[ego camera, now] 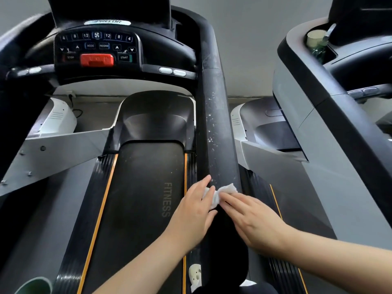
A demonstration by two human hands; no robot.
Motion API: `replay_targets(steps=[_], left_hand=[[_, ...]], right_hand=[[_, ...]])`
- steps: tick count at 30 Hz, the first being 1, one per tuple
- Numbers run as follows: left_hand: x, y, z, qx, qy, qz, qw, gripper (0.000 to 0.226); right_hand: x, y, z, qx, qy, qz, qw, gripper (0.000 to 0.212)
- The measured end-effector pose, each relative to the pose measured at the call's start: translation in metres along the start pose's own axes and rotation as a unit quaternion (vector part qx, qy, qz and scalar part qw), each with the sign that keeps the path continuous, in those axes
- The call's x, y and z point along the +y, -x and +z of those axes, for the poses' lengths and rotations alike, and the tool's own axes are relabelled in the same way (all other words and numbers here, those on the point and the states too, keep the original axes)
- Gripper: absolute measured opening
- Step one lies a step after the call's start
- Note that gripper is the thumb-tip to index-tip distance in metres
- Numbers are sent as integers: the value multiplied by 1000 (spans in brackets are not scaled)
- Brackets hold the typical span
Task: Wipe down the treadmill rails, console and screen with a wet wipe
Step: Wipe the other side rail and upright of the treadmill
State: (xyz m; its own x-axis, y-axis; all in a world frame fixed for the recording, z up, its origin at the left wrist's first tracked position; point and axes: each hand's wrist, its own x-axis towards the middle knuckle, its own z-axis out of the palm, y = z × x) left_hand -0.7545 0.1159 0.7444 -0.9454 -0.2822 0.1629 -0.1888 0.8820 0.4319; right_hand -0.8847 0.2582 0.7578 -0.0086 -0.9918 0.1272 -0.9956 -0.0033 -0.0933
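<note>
White wipe sits bunched on the right rail, low and right of centre in the frame. The left hand curls round its near end, thumb and fingers closed on it, while the right hand lies flat with straight fingers pressing its other end. Flecks spread up the rail toward the console; bunched so tight, the wipe may smear or skip them.
</note>
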Motion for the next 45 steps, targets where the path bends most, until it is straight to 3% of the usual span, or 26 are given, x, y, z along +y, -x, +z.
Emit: replay_targets(steps=[2, 4, 7, 11, 12, 14, 16, 20, 25, 33, 36, 40, 45], left_hand=[[3, 8, 5, 46, 47, 15, 998, 41], [6, 7, 4, 58, 110, -23, 992, 26], [3, 0, 3, 52, 149, -100, 982, 22], [2, -14, -4, 56, 185, -136, 972, 13], [3, -18, -6, 58, 230, -166, 957, 14], [8, -27, -11, 38, 356, -266, 895, 18], [11, -33, -11, 22, 392, -339, 855, 17], [9, -29, -2, 28, 273, -333, 902, 12], [2, -23, 5, 18, 285, -303, 909, 56], [-16, -19, 3, -153, 369, -286, 871, 115], [-15, -19, 3, -159, 376, -291, 865, 120], [-12, -22, 0, -162, 373, -292, 866, 120], [-11, -20, 1, -162, 369, -300, 865, 121]], right_hand=[[-5, 6, 3, 4, -17, 16, 1000, 53], [-3, 5, 5, 17, -40, 47, 998, 52], [2, 1, 9, 20, -75, 81, 994, 51], [9, -6, 6, 42, -81, 81, 993, 42], [11, -7, 2, 64, -79, 85, 991, 39], [14, -9, -5, 105, -61, 94, 988, 36], [15, -9, -7, 122, -35, 77, 989, 39], [9, -2, 16, 22, -46, 29, 998, 46], [18, -9, 19, -30, -28, 1, 999, 44], [44, -13, 13, -82, -3, -122, 989, 51], [60, -29, 8, -85, 9, -124, 989, 58], [94, -74, -2, -58, -35, 7, 998, 73], [59, -43, 2, -107, -80, -103, 986, 56]])
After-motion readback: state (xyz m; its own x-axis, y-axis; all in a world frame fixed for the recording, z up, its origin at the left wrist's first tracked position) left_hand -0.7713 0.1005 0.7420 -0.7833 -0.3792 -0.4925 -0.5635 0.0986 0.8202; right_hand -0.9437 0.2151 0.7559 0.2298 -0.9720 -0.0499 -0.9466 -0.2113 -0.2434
